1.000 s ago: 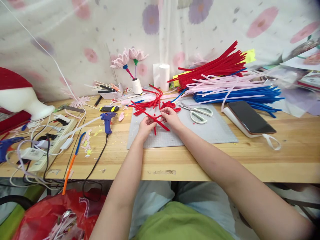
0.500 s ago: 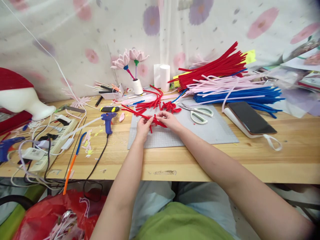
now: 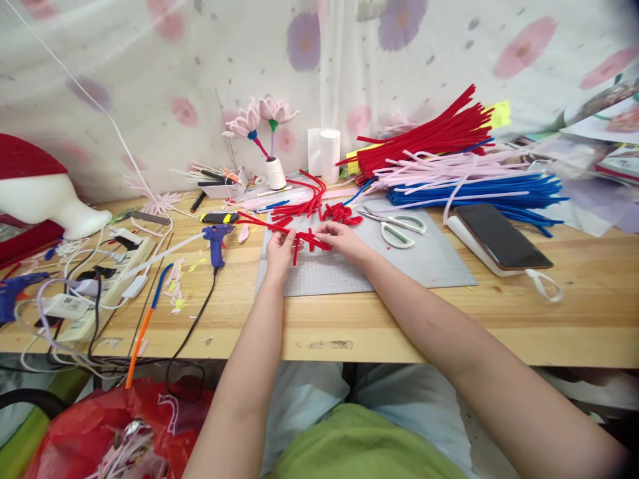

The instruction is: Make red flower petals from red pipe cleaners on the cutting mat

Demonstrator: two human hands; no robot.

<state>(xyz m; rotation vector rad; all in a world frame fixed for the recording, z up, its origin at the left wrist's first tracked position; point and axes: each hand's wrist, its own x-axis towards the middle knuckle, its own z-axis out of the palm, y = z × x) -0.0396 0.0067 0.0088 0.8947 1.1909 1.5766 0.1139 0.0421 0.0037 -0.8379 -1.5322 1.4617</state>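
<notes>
At frame centre, above the grey cutting mat (image 3: 424, 256), your left hand (image 3: 279, 245) and right hand (image 3: 344, 238) are pinching a fuzzy red pipe cleaner (image 3: 269, 225), lying left-right; fingers are hiding its middle.

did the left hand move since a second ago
Yes. The left hand with its red pipe cleaner has shifted left and away from the person, toward the grey mat's far left corner.

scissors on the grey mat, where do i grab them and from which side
Take the scissors by the white loop handles, coming from the right, near side. The handles point toward the mat's bare area, while the blades point left toward the right hand and red pipe cleaners.
</notes>
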